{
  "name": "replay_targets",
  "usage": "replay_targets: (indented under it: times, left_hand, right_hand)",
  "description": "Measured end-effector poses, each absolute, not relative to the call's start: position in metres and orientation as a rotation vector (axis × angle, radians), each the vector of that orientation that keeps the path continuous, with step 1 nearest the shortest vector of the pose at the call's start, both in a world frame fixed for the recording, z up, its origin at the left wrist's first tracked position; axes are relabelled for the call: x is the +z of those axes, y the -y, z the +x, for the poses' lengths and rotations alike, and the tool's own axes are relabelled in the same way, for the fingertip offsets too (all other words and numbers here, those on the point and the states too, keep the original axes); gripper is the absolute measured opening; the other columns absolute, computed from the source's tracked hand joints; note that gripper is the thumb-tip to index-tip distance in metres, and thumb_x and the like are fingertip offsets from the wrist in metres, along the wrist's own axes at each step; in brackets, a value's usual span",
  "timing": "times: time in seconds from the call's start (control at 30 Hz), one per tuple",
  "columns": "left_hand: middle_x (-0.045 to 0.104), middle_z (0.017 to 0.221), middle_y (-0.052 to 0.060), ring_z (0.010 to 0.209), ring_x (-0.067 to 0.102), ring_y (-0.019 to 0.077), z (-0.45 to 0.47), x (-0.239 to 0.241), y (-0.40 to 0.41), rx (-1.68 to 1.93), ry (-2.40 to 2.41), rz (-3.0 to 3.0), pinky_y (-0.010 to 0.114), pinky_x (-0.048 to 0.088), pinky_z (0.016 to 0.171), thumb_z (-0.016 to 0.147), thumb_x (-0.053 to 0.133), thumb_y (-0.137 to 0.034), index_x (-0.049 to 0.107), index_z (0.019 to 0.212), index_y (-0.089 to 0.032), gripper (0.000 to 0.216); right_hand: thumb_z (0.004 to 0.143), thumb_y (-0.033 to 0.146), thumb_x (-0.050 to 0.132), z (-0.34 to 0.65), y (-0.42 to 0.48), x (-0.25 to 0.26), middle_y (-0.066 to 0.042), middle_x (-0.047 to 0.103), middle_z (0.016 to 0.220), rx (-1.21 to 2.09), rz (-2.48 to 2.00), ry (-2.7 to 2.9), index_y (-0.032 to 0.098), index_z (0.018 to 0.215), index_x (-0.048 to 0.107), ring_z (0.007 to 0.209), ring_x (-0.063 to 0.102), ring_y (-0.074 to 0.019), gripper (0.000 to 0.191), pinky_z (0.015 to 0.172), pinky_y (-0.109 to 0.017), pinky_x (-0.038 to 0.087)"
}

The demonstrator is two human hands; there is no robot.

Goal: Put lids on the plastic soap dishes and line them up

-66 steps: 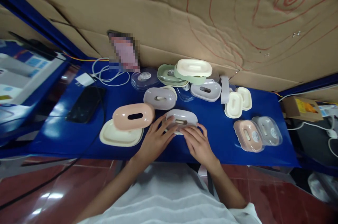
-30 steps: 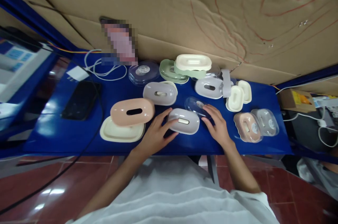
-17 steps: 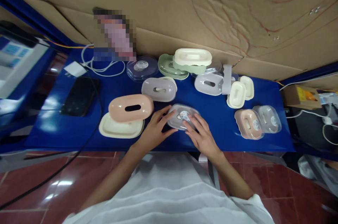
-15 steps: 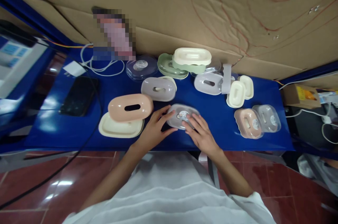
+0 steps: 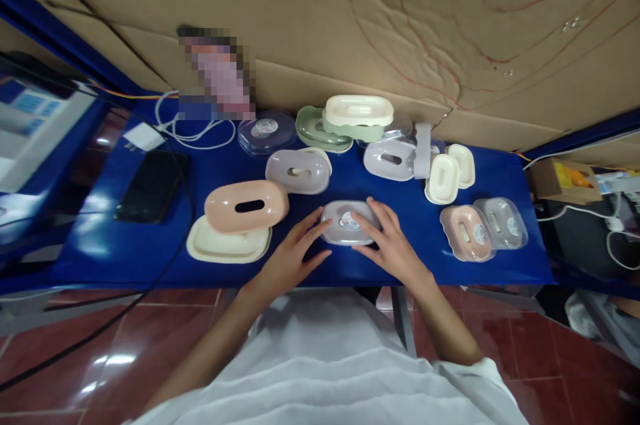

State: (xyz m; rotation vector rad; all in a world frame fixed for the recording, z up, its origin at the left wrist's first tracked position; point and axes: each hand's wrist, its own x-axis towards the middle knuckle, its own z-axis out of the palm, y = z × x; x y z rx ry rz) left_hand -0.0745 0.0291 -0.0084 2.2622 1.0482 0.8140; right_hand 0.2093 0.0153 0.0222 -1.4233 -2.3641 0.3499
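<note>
Sticker (image 5: 351,221) on clear lid (image 5: 343,237) between the hands (image 5: 290,259) (image 5: 399,253), its print apparently illegible.

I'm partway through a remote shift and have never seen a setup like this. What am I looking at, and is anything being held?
No machine here: you see a person's bare left hand and right hand. The single view comes from a camera on their head, looking forward and down, so their white shirt shows below. On the blue table lie a peach cover over a cream tray, a white charger, and more boxes and lids. Between the hands sits a grey box with a clear top bearing a round sticker; fingers appear to touch it, but it isn't visibly lifted.
</note>
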Motion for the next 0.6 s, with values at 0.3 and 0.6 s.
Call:
replay_targets:
  times: [0.3, 0.6]
  left_hand:
    - [0.073, 0.113, 0.009, 0.104, 0.073, 0.0236, -0.150, 0.002, 0.027, 1.054, -1.376, 2.481, 0.040, 0.060, 0.095, 0.092, 0.071, 0.000, 0.069, 0.124, -0.022, 0.039]
    - [0.070, 0.121, 0.015, 0.114, 0.069, 0.0274, -0.110, -0.018, 0.021, 0.930, -1.160, 2.506, 0.044, 0.061, 0.098, 0.096, 0.068, -0.007, 0.069, 0.128, -0.018, 0.034]
  right_hand:
    - [0.091, 0.049, 0.081, 0.287, 0.007, 0.071, -0.013, 0.050, 0.160, 0.075, -1.602, 2.103, 0.040, 0.162, 0.044, 0.146, 0.055, -0.0398, 0.081, 0.117, -0.061, 0.052]
    - [0.084, 0.048, 0.085, 0.498, -0.085, 0.076, -0.032, 0.061, 0.124, -0.257, -2.694, 1.302, 0.006, 0.145, 0.057, 0.120, 0.061, -0.0358, 0.080, 0.088, -0.046, 0.048]
